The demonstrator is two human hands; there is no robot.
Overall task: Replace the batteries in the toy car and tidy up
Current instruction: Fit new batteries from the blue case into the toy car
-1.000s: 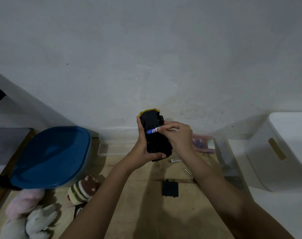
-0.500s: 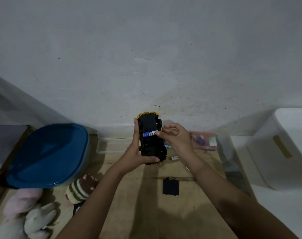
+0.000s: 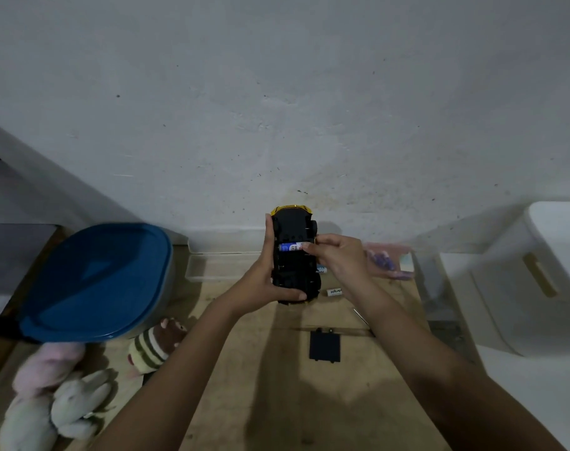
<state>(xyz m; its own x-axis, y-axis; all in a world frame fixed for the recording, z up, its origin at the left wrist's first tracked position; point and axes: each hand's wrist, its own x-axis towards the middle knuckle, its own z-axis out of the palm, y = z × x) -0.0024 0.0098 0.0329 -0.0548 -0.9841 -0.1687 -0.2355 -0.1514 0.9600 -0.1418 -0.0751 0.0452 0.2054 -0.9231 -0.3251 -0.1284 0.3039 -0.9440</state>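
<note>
Head view, looking down over both forearms at a wooden tabletop (image 3: 244, 402) that is running up to a pale wall (image 3: 277, 92). Largest among the objects, a blue-lidded container (image 3: 95, 281) is sitting at the left, and a white bin (image 3: 544, 275) with a slot handle is standing at the right edge. Soft toys are lying at lower left: a pale plush animal (image 3: 56, 408) and a striped plush (image 3: 153, 346) just beside it. A clear shallow tray (image 3: 218, 265) is resting against the wall behind the hands. At centre, the left hand (image 3: 264, 284) is gripping the toy car (image 3: 293, 255) by its side and lower end, holding it above the table with its black underside turned to the camera (a yellow body edge is showing at the far end). The right hand (image 3: 339, 258) is pinching the end of a blue-and-white battery (image 3: 290, 247), which is lying crosswise in the car's open compartment. A black cover plate (image 3: 324, 346) is lying flat on the table nearer the camera, apart from the car. Two loose batteries are lying on the table, one battery (image 3: 333, 291) just right of the car and another cell (image 3: 321, 270) partly hidden behind it.
</note>
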